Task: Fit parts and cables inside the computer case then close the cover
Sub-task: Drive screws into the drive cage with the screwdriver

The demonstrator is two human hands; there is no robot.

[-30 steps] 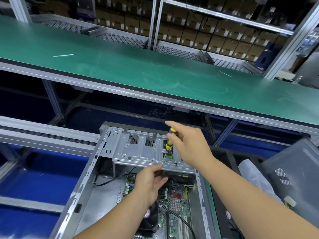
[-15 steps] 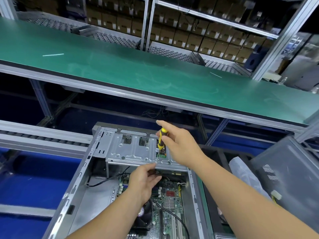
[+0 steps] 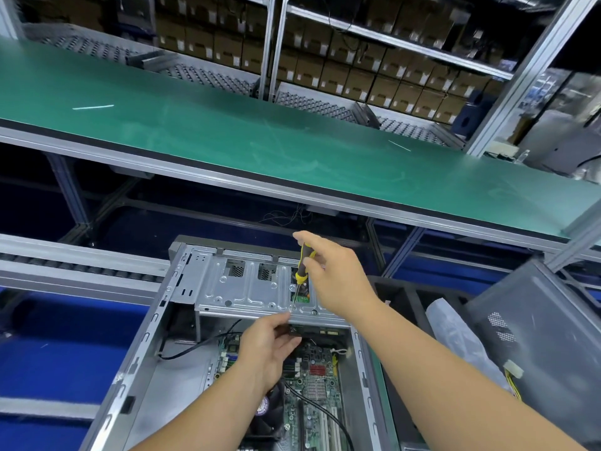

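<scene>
Two hands grasping, right [image 3: 338, 281] screwdriver [image 3: 302, 268], left [image 3: 270, 346] bracket [image 3: 253, 288], green bench [image 3: 227, 138], boxed shelves [image 3: 357, 73]

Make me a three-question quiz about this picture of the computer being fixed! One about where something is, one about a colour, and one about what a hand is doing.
1. Where does the screwdriver tip touch?
A. the metal drive cage
B. the green bench top
C. the fan

2. What colours are the screwdriver handle?
A. red and white
B. yellow and black
C. all blue

3. What is the right hand doing?
A. lying flat
B. pointing at the shelves
C. holding the screwdriver

Answers:
1 A, the tip meets the cage near its front edge.
2 B, yellow handle with a black grip.
3 C, its fingers wrap the handle; the left hand is under the cage edge.
</scene>
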